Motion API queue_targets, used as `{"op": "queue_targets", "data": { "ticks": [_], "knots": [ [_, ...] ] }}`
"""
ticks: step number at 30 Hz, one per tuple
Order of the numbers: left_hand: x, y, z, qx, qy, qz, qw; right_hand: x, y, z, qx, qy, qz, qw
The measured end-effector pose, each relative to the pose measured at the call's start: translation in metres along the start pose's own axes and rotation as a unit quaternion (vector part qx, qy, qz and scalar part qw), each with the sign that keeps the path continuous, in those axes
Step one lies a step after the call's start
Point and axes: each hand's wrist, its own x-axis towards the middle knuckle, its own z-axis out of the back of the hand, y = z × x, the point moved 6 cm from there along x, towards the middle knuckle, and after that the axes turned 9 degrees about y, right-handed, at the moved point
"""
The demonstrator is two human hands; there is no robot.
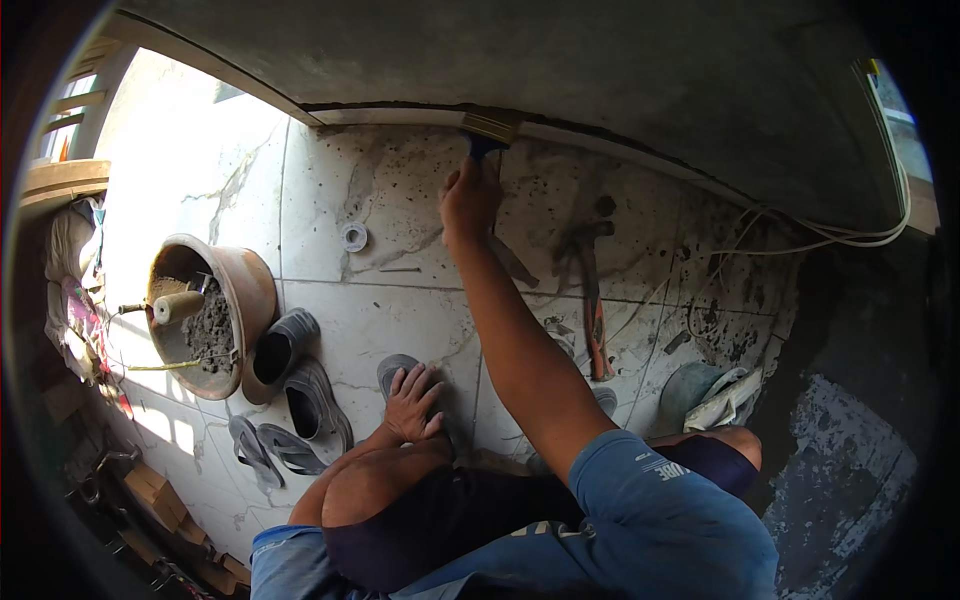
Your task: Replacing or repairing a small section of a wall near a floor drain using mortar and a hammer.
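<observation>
Out in front, my right hand is closed round the handle of a wide flat paintbrush. The brush has pale bristles and a blue lower part. Its bristles meet the white skirting strip at the foot of the grey wall; a dark gap runs along the strip's top edge. My left hand rests by my knee and foot with its fingers spread, holding nothing. A hammer with an orange and dark handle lies right of my right forearm.
Left stands a tan bucket with grey mortar and a paint roller. Shoes and flip-flops sit nearby. A tape roll lies on the dirt-specked marble-patterned tiles. White cables trail at right, above a greenish container.
</observation>
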Motion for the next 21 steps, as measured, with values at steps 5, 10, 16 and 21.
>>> {"op": "queue_targets", "data": {
  "ticks": [5,10,16,21],
  "knots": [
    [-0.002,0.005,-0.005,0.019,0.009,-0.016,1.0,-0.004,-0.033,-0.07,-0.079,0.086,-0.044,0.992],
    [-0.006,0.013,-0.014,0.016,-0.033,-0.032,0.999,-0.011,0.034,0.068,0.002,-0.023,-0.15,0.988],
    [-0.008,0.016,-0.013,0.012,-0.103,-0.07,0.992,-0.014,0.008,0.024,0.048,-0.126,-0.056,0.989],
    [-0.013,0.018,-0.007,-0.034,-0.12,-0.077,0.989,-0.02,-0.062,-0.16,0.036,0.039,-0.114,0.992]
  ]
}}
